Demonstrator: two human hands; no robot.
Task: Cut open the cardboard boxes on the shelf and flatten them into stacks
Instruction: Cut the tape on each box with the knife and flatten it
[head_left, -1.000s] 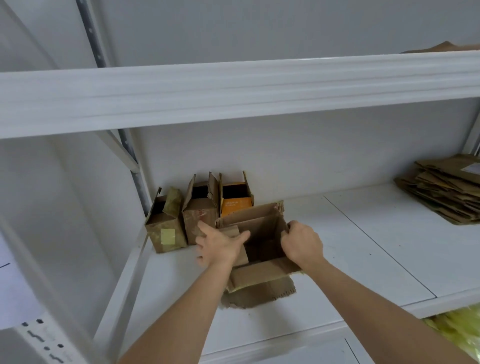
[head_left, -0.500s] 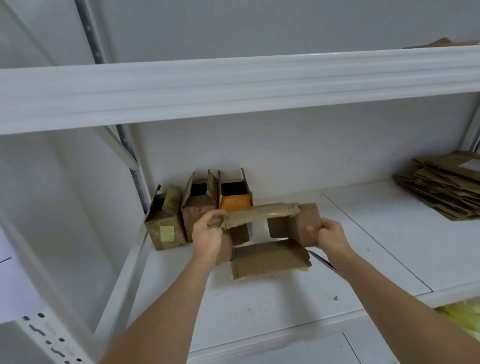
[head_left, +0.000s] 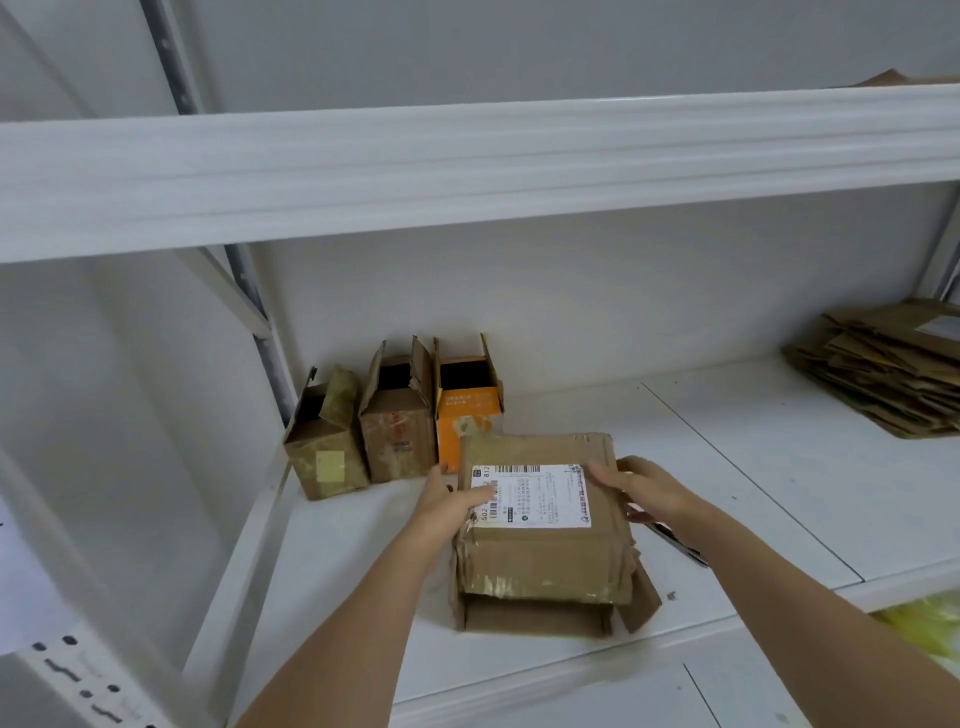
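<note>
Pressing down is the step in hand: your left hand (head_left: 451, 503) and right hand (head_left: 642, 487) lie with fingers fairly straight on the collapsed brown cardboard box with a white shipping label (head_left: 540, 525), one on each side of it, neither grip curled round anything. The box lies flat on the white metal shelf (head_left: 779, 457), near its front lip, flaps poking out below. Next, I judge, you slide it right to the stack of flattened brown cardboard (head_left: 888, 374), well apart from your right hand, with open shelf between. Mind the thin dark cutting tool (head_left: 675, 540) just beside your right wrist. Beyond your left hand stand three open small boxes (head_left: 395, 421), uncut, close against the wall.
</note>
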